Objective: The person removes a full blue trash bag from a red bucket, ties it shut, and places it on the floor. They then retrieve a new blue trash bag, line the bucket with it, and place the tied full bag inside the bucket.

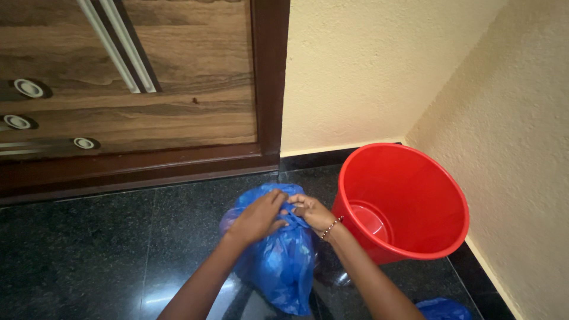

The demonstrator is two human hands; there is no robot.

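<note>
left hand (258, 218) and right hand (313, 213) clamped on blue bag (278, 261) neck | floor (77, 255), beside tilted red bucket (409, 201) | keep neck bunched tight, pull evenly

A red bucket (409, 201) stands near a wooden door (130, 83).

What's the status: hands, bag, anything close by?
Both hands, left hand and right hand, gripping blue bag top. Bag on dark floor. Empty red bucket alongside, right.

Blue bag (278, 261) neck hidden under both hands; second blue bag (441, 309) and forearms cut off at bottom edge.
</note>
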